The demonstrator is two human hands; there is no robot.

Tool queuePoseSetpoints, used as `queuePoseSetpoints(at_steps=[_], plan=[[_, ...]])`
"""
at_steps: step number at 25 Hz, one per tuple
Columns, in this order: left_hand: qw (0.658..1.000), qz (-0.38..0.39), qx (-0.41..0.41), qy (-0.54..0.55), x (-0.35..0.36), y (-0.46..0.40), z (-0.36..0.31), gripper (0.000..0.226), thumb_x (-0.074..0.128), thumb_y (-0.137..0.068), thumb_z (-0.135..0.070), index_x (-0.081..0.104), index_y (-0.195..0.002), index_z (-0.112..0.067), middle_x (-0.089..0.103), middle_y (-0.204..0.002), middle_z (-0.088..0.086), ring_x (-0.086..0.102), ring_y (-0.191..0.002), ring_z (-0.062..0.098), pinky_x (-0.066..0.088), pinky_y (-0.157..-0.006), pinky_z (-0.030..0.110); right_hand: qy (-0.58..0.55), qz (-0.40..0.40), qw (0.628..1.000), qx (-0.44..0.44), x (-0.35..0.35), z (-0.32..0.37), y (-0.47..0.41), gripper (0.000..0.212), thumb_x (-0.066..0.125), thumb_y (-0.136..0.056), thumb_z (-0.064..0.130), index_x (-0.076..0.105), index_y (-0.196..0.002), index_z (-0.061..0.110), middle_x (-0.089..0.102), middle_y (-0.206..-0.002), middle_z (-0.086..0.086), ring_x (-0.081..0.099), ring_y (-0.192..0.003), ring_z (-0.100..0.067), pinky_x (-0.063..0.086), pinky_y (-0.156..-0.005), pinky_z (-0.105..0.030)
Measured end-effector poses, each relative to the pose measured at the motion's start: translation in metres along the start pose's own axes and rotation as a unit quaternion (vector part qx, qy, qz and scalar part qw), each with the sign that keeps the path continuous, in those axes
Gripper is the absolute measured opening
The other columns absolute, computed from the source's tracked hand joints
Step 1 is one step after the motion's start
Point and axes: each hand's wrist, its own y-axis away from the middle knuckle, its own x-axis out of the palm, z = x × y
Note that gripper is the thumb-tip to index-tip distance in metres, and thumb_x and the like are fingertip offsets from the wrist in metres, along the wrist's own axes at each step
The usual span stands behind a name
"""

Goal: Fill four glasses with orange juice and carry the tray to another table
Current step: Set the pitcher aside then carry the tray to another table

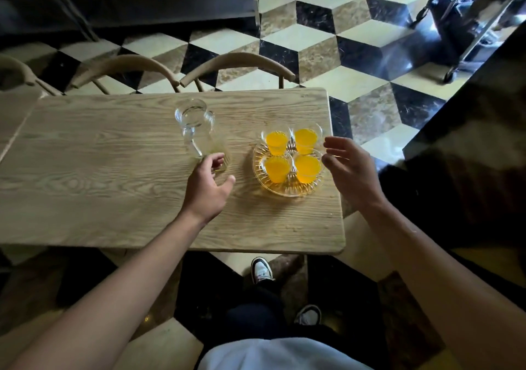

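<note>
Several small glasses [276, 141] full of orange juice stand together on a round cut-glass tray [260, 167] at the right end of the wooden table [113, 176]. An empty clear glass jug [196, 126] stands upright to the left of the tray. My left hand [209, 184] is at the jug's base, fingers curled loosely and apart, touching or just off the glass. My right hand [348, 167] hovers at the tray's right rim with fingers spread, holding nothing.
Two curved wooden chair backs [239, 62] stand along the table's far side. A dark counter [469, 141] runs along the right, with a metal trolley [461, 22] behind it. The floor is chequered tile. My feet are below the table's near edge.
</note>
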Motion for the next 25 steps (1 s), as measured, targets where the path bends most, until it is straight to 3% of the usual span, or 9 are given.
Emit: queuePoseSetpoints(at_steps=[5,9,13,17,22,25], plan=[[0.994,0.062,-0.093,0.003,0.036,-0.033,0.026,0.033,0.067,-0.096,-0.005,0.069,-0.129,-0.006,0.072,-0.11,0.003,0.069,-0.106,0.023,0.053,-0.107,0.044,0.055,-0.028,0.996,0.058,-0.004,-0.032,-0.024,0.033,0.063,-0.093,0.005,0.066,-0.125,0.009,0.072,-0.112,-0.001,0.07,-0.1,-0.015,0.057,-0.095,-0.038],[0.985,0.116,-0.126,-0.018,0.062,-0.068,0.055,0.034,0.061,-0.1,-0.009,0.069,-0.132,-0.003,0.076,-0.124,0.014,0.07,-0.117,0.03,0.052,-0.108,0.04,0.08,-0.032,0.989,0.118,0.001,-0.064,-0.043,0.03,0.063,-0.095,0.008,0.065,-0.126,0.009,0.072,-0.113,-0.003,0.07,-0.101,-0.016,0.058,-0.095,-0.038],[0.979,0.143,-0.144,-0.031,0.082,-0.097,0.074,0.034,0.057,-0.101,-0.014,0.07,-0.131,-0.006,0.076,-0.125,0.013,0.071,-0.113,0.032,0.054,-0.105,0.045,0.12,-0.027,0.979,0.163,0.009,-0.092,-0.061,0.031,0.067,-0.094,0.012,0.068,-0.124,0.007,0.074,-0.113,-0.005,0.071,-0.096,-0.014,0.058,-0.092,-0.036],[0.976,0.14,-0.16,-0.042,0.096,-0.119,0.089,0.033,0.056,-0.1,-0.019,0.069,-0.129,-0.009,0.076,-0.121,0.012,0.071,-0.11,0.033,0.056,-0.102,0.05,0.169,-0.004,0.966,0.194,0.019,-0.112,-0.08,0.029,0.067,-0.093,0.014,0.07,-0.121,0.008,0.075,-0.109,-0.005,0.07,-0.094,-0.013,0.057,-0.093,-0.036],[0.978,0.089,-0.177,-0.066,0.111,-0.136,0.093,0.032,0.063,-0.1,-0.012,0.069,-0.13,-0.006,0.074,-0.113,0.005,0.07,-0.098,0.02,0.053,-0.094,0.031,0.207,0.05,0.95,0.231,0.024,-0.137,-0.106,0.037,0.067,-0.092,0.026,0.069,-0.124,0.009,0.075,-0.11,-0.007,0.071,-0.101,-0.018,0.056,-0.096,-0.043],[0.976,0.083,-0.188,-0.072,0.116,-0.145,0.097,0.033,0.069,-0.097,-0.012,0.07,-0.129,-0.003,0.076,-0.112,0.008,0.07,-0.095,0.019,0.052,-0.09,0.027,0.217,0.061,0.945,0.238,0.026,-0.143,-0.114,0.037,0.068,-0.093,0.03,0.068,-0.123,0.009,0.074,-0.11,-0.008,0.07,-0.1,-0.019,0.057,-0.095,-0.043]])
